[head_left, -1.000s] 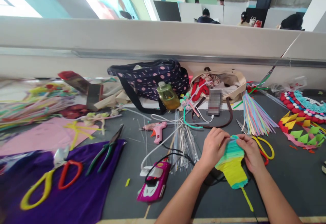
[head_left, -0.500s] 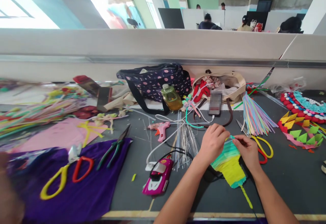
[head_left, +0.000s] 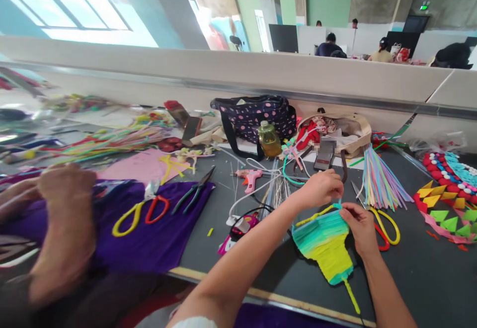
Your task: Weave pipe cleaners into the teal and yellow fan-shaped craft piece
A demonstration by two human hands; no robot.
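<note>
A turquoise-and-yellow craft piece, which looks built from rows of fuzzy pipe cleaners, hangs at a tilt over the table, with a yellow stem at its lower end. My right hand pinches its upper right corner. Just above that corner my left hand is closed, fingertips together on a thin turquoise strand, likely a pipe cleaner, that rises from the piece. A yellow strand runs along the top edge. Right of my right hand lie scissors with red and yellow handles.
At left, a co-worker's hand and forearm are over a purple cloth with scissors and pliers. A pink glue gun, green bottle, dotted bag, phone and pastel pipe cleaners lie farther back.
My left hand has lifted slightly off the piece's top edge, baring the yellow strand there. The view has swung left, and more of the co-worker's arm shows.
</note>
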